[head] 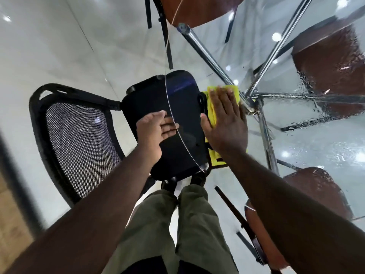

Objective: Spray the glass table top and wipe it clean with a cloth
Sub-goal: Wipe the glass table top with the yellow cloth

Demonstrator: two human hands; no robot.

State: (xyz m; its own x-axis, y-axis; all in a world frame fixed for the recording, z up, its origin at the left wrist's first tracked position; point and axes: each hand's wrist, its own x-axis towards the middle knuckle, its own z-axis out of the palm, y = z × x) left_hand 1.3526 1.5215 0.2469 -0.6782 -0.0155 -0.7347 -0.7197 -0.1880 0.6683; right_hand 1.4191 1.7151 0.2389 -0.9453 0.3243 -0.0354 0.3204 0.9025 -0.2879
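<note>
Desk: clear glass desk top (pixel 308 151), curved edge, droplets (pixel 308 84) at right.
Cloth: yellow cloth (pixel 233 91) lay near that edge.
Right hand (pixel 225 127): flat, pressed on cloth.
Left hand (pixel 156 133): relaxed, fingers touched edge.

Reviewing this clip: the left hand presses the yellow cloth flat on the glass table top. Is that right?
No. The head view shows the right hand pressing the yellow cloth flat on the glass table top; the left hand only rests at the glass edge.
</note>
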